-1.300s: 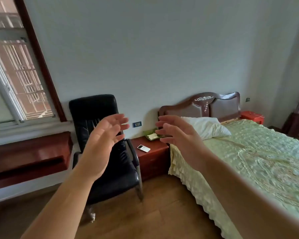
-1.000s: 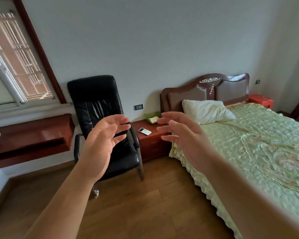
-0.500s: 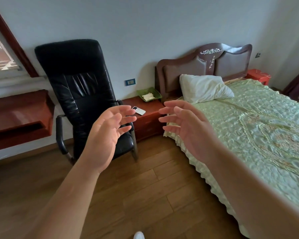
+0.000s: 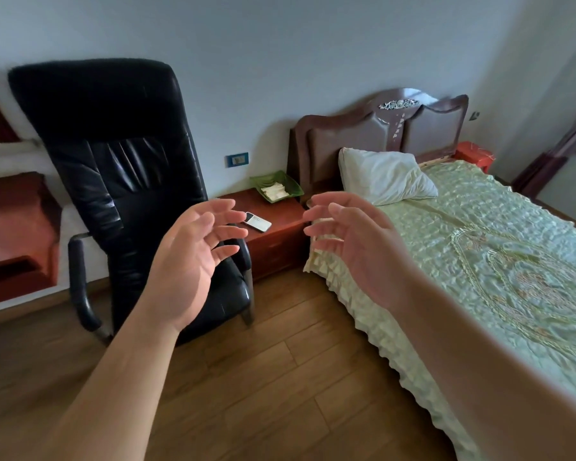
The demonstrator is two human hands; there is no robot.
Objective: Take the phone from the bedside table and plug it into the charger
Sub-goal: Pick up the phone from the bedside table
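A small white phone (image 4: 258,222) lies flat on the red-brown bedside table (image 4: 280,234), between a black chair and the bed. My left hand (image 4: 193,261) is raised in front of me, palm inward, fingers spread, holding nothing; its fingertips overlap the phone's left end in the image but are well short of it. My right hand (image 4: 356,247) is held up the same way, empty, to the right of the table. A blue wall socket (image 4: 237,159) sits above the table. No charger is visible.
A black leather armchair (image 4: 130,181) stands left of the table. A green dish (image 4: 276,189) with papers rests on the table's back. The bed (image 4: 479,261) with a green cover and a white pillow (image 4: 384,179) fills the right. Wooden floor (image 4: 246,377) lies ahead.
The view has moved closer to the bedside table and tilted down; the window has left the frame. Both hands stay raised, open and empty.
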